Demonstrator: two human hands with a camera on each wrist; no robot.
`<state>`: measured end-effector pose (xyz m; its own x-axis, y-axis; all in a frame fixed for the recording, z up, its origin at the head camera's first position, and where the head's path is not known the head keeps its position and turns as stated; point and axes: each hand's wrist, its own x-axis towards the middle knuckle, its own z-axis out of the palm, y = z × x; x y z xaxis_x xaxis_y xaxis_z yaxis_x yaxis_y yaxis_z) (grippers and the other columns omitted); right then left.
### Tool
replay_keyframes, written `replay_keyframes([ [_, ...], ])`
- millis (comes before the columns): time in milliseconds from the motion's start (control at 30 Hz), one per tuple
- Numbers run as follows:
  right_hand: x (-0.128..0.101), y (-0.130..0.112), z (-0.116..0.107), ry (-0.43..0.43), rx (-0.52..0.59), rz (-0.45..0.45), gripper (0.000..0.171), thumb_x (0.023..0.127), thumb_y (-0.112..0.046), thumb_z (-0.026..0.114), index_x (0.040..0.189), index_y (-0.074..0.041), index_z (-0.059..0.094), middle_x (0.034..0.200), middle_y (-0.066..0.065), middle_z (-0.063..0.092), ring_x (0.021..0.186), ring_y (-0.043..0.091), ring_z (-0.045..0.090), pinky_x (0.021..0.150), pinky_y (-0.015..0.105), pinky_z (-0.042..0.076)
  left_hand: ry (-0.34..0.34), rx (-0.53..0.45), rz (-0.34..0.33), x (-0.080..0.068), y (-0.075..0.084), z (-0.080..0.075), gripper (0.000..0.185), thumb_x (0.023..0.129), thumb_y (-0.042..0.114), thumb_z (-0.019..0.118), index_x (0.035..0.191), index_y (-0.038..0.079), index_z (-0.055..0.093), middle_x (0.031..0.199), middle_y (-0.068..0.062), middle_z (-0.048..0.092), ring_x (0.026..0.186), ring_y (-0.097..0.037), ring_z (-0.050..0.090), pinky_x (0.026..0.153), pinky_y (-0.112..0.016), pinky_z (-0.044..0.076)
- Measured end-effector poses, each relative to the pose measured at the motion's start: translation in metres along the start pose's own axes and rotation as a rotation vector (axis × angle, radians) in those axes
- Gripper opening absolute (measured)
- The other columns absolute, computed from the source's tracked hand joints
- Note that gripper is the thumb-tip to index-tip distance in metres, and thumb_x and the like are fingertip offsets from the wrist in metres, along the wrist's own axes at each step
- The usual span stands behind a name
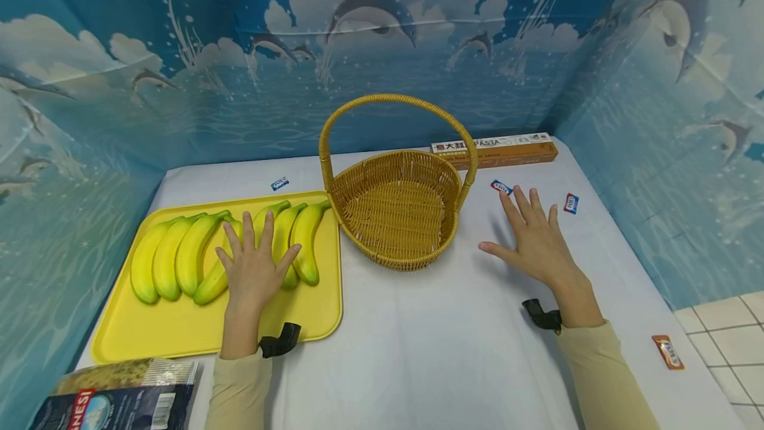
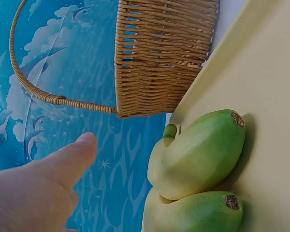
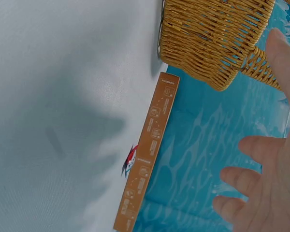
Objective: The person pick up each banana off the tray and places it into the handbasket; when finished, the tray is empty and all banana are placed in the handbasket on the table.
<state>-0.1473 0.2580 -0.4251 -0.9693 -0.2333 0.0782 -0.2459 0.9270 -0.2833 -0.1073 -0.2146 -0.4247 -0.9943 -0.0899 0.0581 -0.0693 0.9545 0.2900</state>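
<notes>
My left hand [image 1: 253,274] hovers with spread fingers above several yellow bananas [image 1: 193,254] on a yellow tray [image 1: 173,334], holding nothing. In the left wrist view, two green-tipped bananas [image 2: 200,150] lie to the right of the thumb. My right hand [image 1: 537,244], also with fingers spread, is over the white table at the right and holds nothing. Between the hands, farther back, stands a wicker basket [image 1: 400,217] with a tall arched handle; nothing lies inside it. The right wrist view shows that basket [image 3: 212,38] near the thumb.
A long pasta box [image 1: 507,154] lies behind the basket. Small wrapped packets lie about: a blue one [image 1: 279,183], one by the right fingertips [image 1: 501,187], another at right [image 1: 571,203], and an orange one [image 1: 667,352]. A dark food bag [image 1: 119,397] sits front left. Dolphin-print curtains [image 1: 388,58] enclose the table.
</notes>
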Motion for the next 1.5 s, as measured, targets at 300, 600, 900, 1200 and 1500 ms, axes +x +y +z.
replay_keyframes([
  [300, 0.002, 0.000, -0.001, 0.033, 0.027, 0.014, 0.103, 0.086, -0.063, 0.061, 0.158, -0.007, 0.014, 0.163, 0.022, 0.008, 0.149, 0.045, -0.001, 0.113, 0.071, -0.001, -0.019, -0.019, -0.012, -0.003, 0.003, -0.003, 0.083, 0.097, 0.060, 0.046, 0.159, 0.019, 0.010, 0.162, -0.025, -0.004, 0.144, -0.051, -0.018, 0.105, -0.080, 0.001],
  [600, 0.027, -0.026, 0.014, 0.243, 0.372, 0.013, 0.076, 0.093, -0.040, 0.065, 0.152, -0.004, 0.034, 0.152, 0.024, 0.038, 0.141, 0.043, 0.034, 0.112, 0.061, 0.029, -0.029, -0.097, -0.018, -0.013, 0.006, -0.010, 0.083, 0.097, 0.059, 0.045, 0.159, 0.020, 0.008, 0.163, -0.022, -0.009, 0.144, -0.051, -0.018, 0.107, -0.078, 0.003],
  [900, 0.059, -0.056, 0.038, 0.403, 0.501, -0.001, 0.050, 0.088, -0.023, 0.074, 0.125, 0.008, 0.062, 0.121, 0.029, 0.063, 0.117, 0.046, 0.058, 0.097, 0.061, 0.046, 0.114, -0.294, 0.010, -0.020, 0.010, -0.014, 0.077, 0.097, 0.045, 0.056, 0.158, 0.014, 0.020, 0.164, -0.020, 0.007, 0.149, -0.046, 0.002, 0.115, -0.068, 0.011],
  [1200, 0.053, -0.046, 0.039, 0.539, 0.487, 0.062, 0.037, 0.085, -0.013, 0.074, 0.112, 0.012, 0.068, 0.105, 0.032, 0.067, 0.109, 0.049, 0.061, 0.099, 0.065, 0.041, 0.328, -0.490, 0.097, 0.001, 0.014, -0.055, 0.066, 0.095, 0.026, 0.063, 0.152, 0.007, 0.036, 0.156, -0.021, 0.031, 0.144, -0.040, 0.028, 0.113, -0.064, 0.024],
  [1500, 0.067, -0.059, 0.050, 0.543, 0.498, 0.021, 0.036, 0.084, -0.013, 0.074, 0.109, 0.013, 0.069, 0.102, 0.033, 0.067, 0.106, 0.049, 0.063, 0.097, 0.065, 0.042, 0.334, -0.573, -0.085, 0.011, -0.061, -0.127, 0.063, 0.100, 0.034, 0.054, 0.155, 0.019, 0.029, 0.159, -0.012, 0.028, 0.144, -0.034, 0.030, 0.113, -0.056, 0.030],
])
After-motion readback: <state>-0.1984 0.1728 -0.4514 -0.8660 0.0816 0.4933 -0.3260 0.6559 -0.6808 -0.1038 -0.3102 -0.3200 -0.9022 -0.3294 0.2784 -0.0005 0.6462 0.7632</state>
